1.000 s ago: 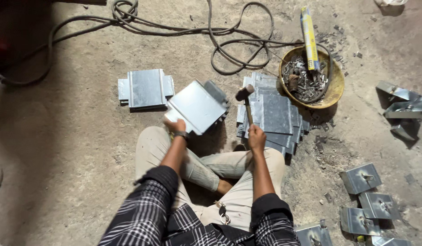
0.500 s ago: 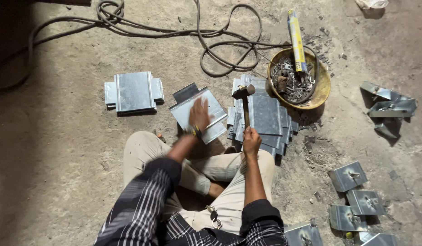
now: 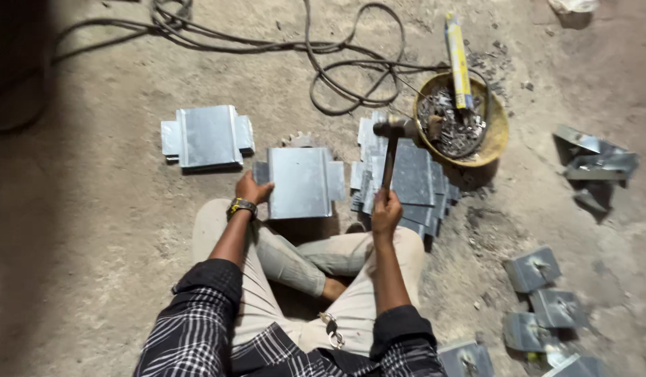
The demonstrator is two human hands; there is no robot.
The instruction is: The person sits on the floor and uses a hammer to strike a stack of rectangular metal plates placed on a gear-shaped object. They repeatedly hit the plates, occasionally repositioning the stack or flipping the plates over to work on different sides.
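Flat metal sheet (image 3: 300, 183) on floor (image 3: 92, 230) before crossed legs, left hand (image 3: 251, 190) fingers gripping its edge. Hammer (image 3: 390, 143) raised, right hand (image 3: 386, 211) clenched on handle. Step: hammering; next calls for steady sheet.

I see only one view: head camera, looking steeply down from above, close over my lap, hands and floor (image 3: 92, 279) ahead. No second view shares scene.
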